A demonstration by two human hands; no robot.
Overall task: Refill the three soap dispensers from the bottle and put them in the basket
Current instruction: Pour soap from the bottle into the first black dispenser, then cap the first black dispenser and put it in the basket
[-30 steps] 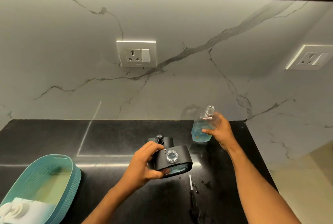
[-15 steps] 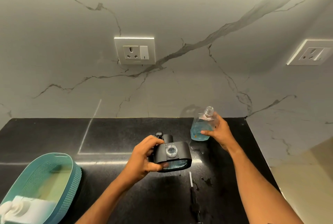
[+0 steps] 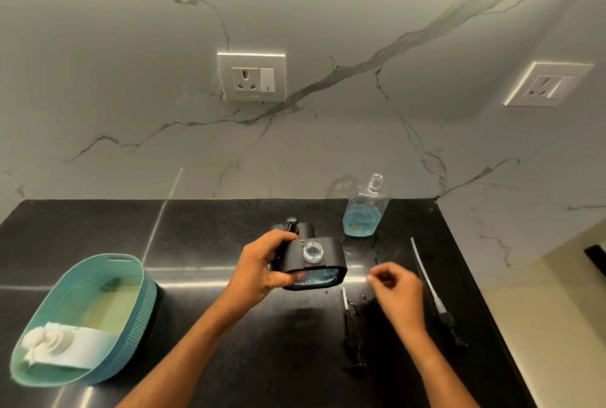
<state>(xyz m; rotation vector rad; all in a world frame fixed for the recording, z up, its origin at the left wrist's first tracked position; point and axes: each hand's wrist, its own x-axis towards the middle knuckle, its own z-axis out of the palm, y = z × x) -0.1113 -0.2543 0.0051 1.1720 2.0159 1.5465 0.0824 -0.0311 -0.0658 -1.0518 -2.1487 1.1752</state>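
Counter point(image 3: 203, 237): black, glossy, set against a marble-look wall point(image 3: 131, 96) with two sockets, one point(image 3: 251, 77) straight ahead and one point(image 3: 548, 84) on the right.

Left hand point(image 3: 262, 268): fingers curled around the left side of a black dispenser point(image 3: 314, 260), thumb pressed on its lower front edge. Dispenser is lifted and tipped toward the camera, its clear round neck point(image 3: 313, 251) open and capless; blue soap shows through the window beside the thumb.

Second dispenser point(image 3: 295, 227): black, pump fitted, upright on the counter just behind the left fingers, largely hidden by the held one.

Right hand point(image 3: 398, 292): empty, motion-blurred, fingers loosely curled and narrow, above the counter to the right of the held dispenser and apart from it.

Bottle point(image 3: 365, 210): clear, capless, upright, roughly one-third blue liquid, on the counter beyond the right fingers near the wall, no hand on it.

Pumps: two loose, each with a pale dip tube, flat on the counter. One point(image 3: 349, 325) lies just left of the right wrist; the other point(image 3: 433, 296) just right of the right hand.

Basket point(image 3: 131, 306): teal, oval, well left of the left hand. White dispenser point(image 3: 65, 347) lies on its side inside, at the near end.
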